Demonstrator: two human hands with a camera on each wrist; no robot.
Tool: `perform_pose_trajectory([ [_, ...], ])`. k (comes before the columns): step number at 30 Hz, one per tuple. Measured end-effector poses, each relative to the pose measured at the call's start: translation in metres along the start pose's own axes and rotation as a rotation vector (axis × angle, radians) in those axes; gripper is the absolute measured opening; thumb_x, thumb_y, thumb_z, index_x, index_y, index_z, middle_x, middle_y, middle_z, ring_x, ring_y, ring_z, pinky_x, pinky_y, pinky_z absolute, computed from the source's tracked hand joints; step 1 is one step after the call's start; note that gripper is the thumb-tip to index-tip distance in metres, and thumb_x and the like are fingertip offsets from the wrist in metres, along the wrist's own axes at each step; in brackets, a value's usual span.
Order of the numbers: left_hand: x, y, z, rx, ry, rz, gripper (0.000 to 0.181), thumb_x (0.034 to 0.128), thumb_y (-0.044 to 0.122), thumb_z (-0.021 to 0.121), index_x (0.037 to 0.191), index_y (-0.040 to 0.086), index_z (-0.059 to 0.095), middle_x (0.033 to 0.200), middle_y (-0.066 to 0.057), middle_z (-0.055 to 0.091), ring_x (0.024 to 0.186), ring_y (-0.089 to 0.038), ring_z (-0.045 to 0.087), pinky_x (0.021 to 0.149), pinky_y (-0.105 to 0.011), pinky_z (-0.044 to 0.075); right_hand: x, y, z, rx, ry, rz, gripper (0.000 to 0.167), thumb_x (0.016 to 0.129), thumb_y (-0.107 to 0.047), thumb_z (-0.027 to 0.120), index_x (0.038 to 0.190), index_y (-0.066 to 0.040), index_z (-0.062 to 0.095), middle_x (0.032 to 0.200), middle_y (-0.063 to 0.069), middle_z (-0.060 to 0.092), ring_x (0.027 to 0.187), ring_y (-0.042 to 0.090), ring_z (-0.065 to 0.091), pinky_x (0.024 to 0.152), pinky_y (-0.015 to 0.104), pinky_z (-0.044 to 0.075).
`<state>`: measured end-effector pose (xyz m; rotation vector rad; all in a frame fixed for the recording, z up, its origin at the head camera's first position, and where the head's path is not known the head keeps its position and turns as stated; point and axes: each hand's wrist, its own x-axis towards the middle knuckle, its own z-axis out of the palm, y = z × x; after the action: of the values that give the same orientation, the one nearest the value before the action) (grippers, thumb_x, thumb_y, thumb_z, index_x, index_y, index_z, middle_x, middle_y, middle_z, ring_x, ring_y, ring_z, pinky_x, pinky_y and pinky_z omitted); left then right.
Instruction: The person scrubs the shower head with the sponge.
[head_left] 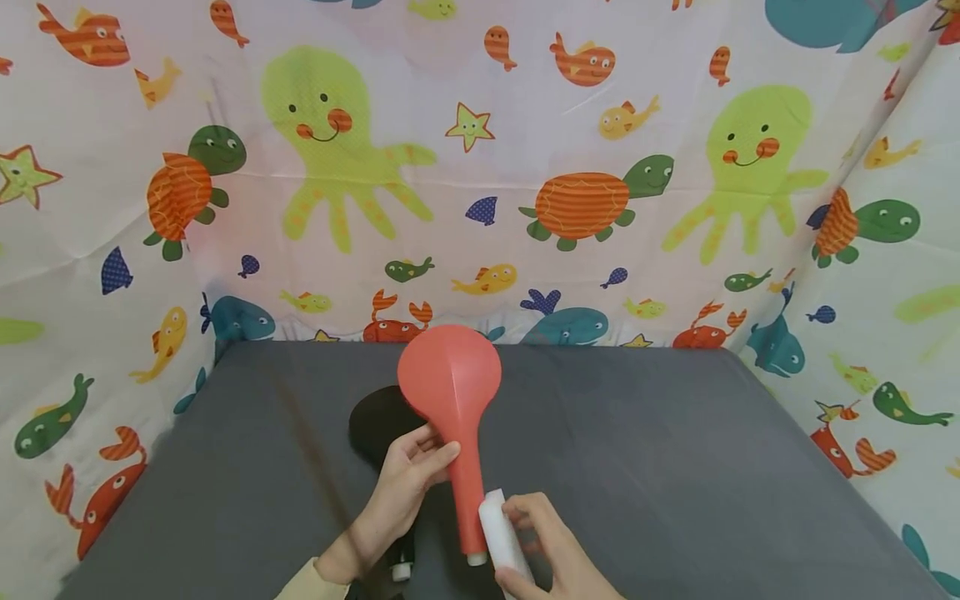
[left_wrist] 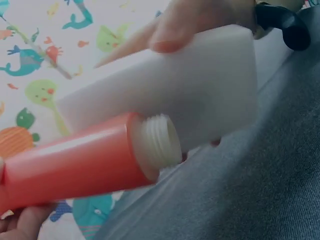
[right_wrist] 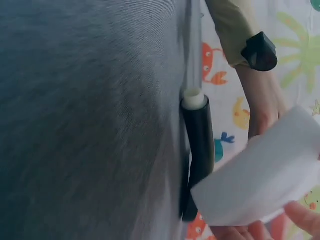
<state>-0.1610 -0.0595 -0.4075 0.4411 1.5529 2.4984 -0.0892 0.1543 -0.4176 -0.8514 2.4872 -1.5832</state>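
A red paddle-shaped object with a round head and long handle (head_left: pixel 452 375) is held upright above the table; my left hand (head_left: pixel 401 483) grips it where the handle meets the head. In the left wrist view the red handle (left_wrist: pixel 80 167) ends in a white threaded neck (left_wrist: pixel 161 141). My right hand (head_left: pixel 555 546) holds a white block (head_left: pixel 501 533) with rounded edges against or very near the handle's lower end; whether they touch I cannot tell. The white block (left_wrist: pixel 175 90) lies behind the neck in the left wrist view and fills the lower right of the right wrist view.
A black object of similar shape (head_left: pixel 378 425), with a white end, lies on the grey table (head_left: pixel 637 458), partly behind my left hand and the red one. Patterned cloth (head_left: pixel 465 208) with sea animals hangs behind the table and at both sides.
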Motion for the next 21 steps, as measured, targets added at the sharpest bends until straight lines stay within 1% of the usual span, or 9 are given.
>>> perform_pose_trajectory([
  [2,0.007,-0.003,0.001,0.031,0.037,-0.042,0.041,0.0884,0.0,0.058,0.125,-0.013,0.045,0.104,-0.012,0.062,0.088,-0.017,0.063,0.073,-0.032,0.054,-0.003,0.003,-0.005,-0.098,-0.01,-0.005,0.041,0.088,-0.022,0.064,0.121,-0.015,0.041,0.11,0.003,0.043,0.094,0.014,0.049,0.067,0.027,0.05],
  [5,0.017,-0.011,0.005,0.067,0.061,-0.08,0.042,0.0867,-0.001,0.06,0.125,-0.013,0.046,0.106,-0.015,0.062,0.087,-0.017,0.065,0.073,-0.033,0.054,-0.003,0.006,-0.018,-0.258,0.011,0.039,0.042,0.088,-0.031,0.064,0.121,-0.016,0.042,0.106,-0.001,0.041,0.09,0.011,0.046,0.066,0.025,0.047],
  [6,0.021,-0.014,0.007,0.08,0.067,-0.086,0.042,0.0863,-0.001,0.061,0.124,-0.013,0.047,0.106,-0.016,0.062,0.085,-0.017,0.065,0.073,-0.033,0.054,-0.001,0.006,-0.022,-0.318,0.036,0.06,0.044,0.087,-0.034,0.064,0.122,-0.016,0.043,0.105,-0.003,0.041,0.088,0.011,0.045,0.065,0.025,0.047],
  [8,0.026,-0.021,0.009,0.104,0.087,-0.102,0.042,0.0856,-0.001,0.062,0.123,-0.013,0.048,0.105,-0.018,0.062,0.083,-0.016,0.066,0.072,-0.032,0.054,0.002,0.008,-0.03,-0.449,0.113,0.09,0.047,0.085,-0.036,0.066,0.121,-0.015,0.044,0.102,-0.003,0.04,0.083,0.01,0.046,0.064,0.024,0.045],
  [9,0.028,-0.023,0.01,0.117,0.098,-0.111,0.041,0.0856,0.0,0.062,0.122,-0.013,0.048,0.104,-0.018,0.063,0.082,-0.016,0.066,0.071,-0.032,0.055,0.004,0.009,-0.032,-0.509,0.15,0.123,0.049,0.084,-0.037,0.067,0.121,-0.014,0.045,0.101,-0.003,0.04,0.082,0.01,0.045,0.064,0.024,0.045],
  [12,0.031,-0.032,0.012,0.163,0.12,-0.143,0.04,0.0863,0.001,0.062,0.121,-0.014,0.049,0.101,-0.017,0.064,0.081,-0.017,0.066,0.07,-0.033,0.055,0.009,0.017,-0.035,-0.655,0.252,0.162,0.049,0.081,-0.032,0.07,0.118,-0.008,0.048,0.096,0.002,0.041,0.076,0.013,0.044,0.058,0.023,0.043],
  [14,0.03,-0.037,0.012,0.181,0.122,-0.166,0.039,0.0874,0.003,0.061,0.12,-0.015,0.048,0.099,-0.016,0.064,0.082,-0.018,0.066,0.071,-0.034,0.055,0.012,0.023,-0.034,-0.714,0.27,0.189,0.048,0.08,-0.029,0.071,0.115,-0.004,0.049,0.092,0.005,0.041,0.074,0.015,0.042,0.054,0.023,0.041],
  [17,0.028,-0.045,0.013,0.185,0.118,-0.2,0.04,0.0885,0.004,0.061,0.12,-0.015,0.047,0.098,-0.016,0.064,0.083,-0.019,0.066,0.073,-0.035,0.055,0.014,0.03,-0.031,-0.764,0.252,0.231,0.048,0.079,-0.029,0.07,0.112,-0.001,0.05,0.089,0.008,0.041,0.073,0.019,0.041,0.05,0.025,0.039],
  [21,0.025,-0.054,0.013,0.183,0.124,-0.242,0.041,0.089,0.005,0.061,0.121,-0.015,0.045,0.099,-0.017,0.064,0.083,-0.019,0.065,0.073,-0.036,0.055,0.013,0.035,-0.028,-0.818,0.245,0.258,0.052,0.075,-0.031,0.073,0.109,0.001,0.05,0.089,0.012,0.041,0.073,0.024,0.043,0.047,0.029,0.039],
])
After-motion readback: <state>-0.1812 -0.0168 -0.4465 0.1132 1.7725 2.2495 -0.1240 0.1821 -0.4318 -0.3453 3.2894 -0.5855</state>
